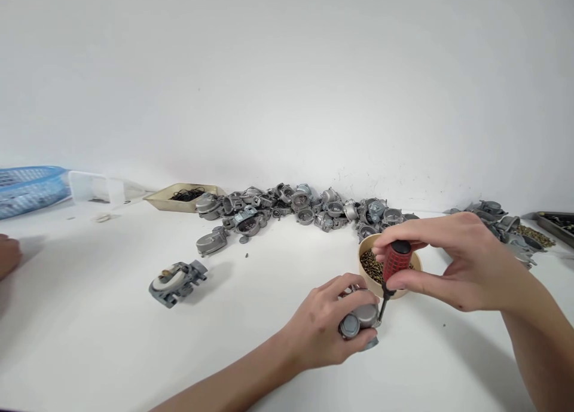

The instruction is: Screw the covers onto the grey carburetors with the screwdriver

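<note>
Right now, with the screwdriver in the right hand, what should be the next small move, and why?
Probably the right hand should give the screwdriver a small turn without tilting it further: its tip seems to meet the edge of the metal part, and the left hand grips that part from the side.

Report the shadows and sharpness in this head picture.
Head view: a soft shadow falls on the white table below the right hand; head view: the blue basket looks soft at the left edge; head view: the red screwdriver reads clearly.
</note>
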Available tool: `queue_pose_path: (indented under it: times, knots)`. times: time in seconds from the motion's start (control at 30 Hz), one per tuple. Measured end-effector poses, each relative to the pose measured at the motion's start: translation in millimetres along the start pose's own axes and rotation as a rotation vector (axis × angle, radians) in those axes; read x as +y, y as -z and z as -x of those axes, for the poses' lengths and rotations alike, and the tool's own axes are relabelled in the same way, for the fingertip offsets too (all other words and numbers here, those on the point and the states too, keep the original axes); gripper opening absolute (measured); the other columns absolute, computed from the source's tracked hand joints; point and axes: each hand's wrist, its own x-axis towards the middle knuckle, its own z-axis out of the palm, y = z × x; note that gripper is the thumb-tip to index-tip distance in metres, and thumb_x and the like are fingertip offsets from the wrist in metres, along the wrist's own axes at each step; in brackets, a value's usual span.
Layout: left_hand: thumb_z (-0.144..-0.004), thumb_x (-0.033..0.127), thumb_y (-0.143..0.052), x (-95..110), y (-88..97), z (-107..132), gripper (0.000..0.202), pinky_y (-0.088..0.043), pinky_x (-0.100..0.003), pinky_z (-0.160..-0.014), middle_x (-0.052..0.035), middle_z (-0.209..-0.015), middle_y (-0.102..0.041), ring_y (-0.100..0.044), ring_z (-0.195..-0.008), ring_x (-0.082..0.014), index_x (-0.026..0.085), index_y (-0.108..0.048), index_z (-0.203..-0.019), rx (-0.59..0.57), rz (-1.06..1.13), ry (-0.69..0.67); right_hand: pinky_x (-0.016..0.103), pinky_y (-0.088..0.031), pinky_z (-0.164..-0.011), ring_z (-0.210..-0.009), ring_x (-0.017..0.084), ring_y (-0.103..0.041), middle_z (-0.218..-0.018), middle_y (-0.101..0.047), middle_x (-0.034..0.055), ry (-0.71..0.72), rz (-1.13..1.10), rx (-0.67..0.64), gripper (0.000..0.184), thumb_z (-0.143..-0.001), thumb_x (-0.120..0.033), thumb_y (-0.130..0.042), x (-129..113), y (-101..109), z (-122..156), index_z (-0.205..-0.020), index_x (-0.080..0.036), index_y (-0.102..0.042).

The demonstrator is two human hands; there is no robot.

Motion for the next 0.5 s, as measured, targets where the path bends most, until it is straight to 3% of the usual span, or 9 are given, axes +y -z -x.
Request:
queue_pose_path:
  times: [0.13, 0.27, 0.5]
  knots:
    - [-0.087, 0.023, -0.075, -1.3, 5.5, -4.4, 0.027, -0.063, -0.032, -0.083, -0.0071, -0.120, -0.067, -0.072, -0.095, -0.0215, 0.025, -0.065, -0.112, -0.017, 0.067, -0.031, 0.026, -0.058, -0.068, -0.077, 0.015, -0.073, -0.098, -0.078, 0.0047, 0.025, -0.190, -0.149, 0.032, -0.105, -0.014, -0.058, 2.3, 6.9, 0.6, -0.136, -0.019, -0.064]
    - [-0.087, 0.024, -0.078, -2.4, 6.1, -5.6, 0.032, -0.063, -0.032, -0.085, -0.0078, -0.119, -0.067, -0.073, -0.097, -0.0221, 0.025, -0.066, -0.116, -0.008, 0.085, -0.045, 0.024, -0.056, -0.070, -0.074, 0.013, -0.072, -0.090, -0.078, 0.0023, 0.034, -0.241, -0.180, 0.024, -0.105, -0.012, -0.059, 1.6, 10.3, 1.0, -0.126, -0.019, -0.066]
    - [-0.085, 0.021, -0.077, -0.3, 4.4, -6.5, 0.030, -0.063, -0.031, -0.082, -0.0071, -0.117, -0.067, -0.072, -0.093, -0.0208, 0.024, -0.067, -0.113, 0.000, 0.077, -0.019, 0.022, -0.050, -0.058, -0.062, 0.011, -0.061, -0.081, -0.074, 0.0011, 0.036, -0.230, -0.184, 0.018, -0.106, -0.017, -0.060, 5.9, 8.3, 0.7, -0.124, -0.018, -0.065]
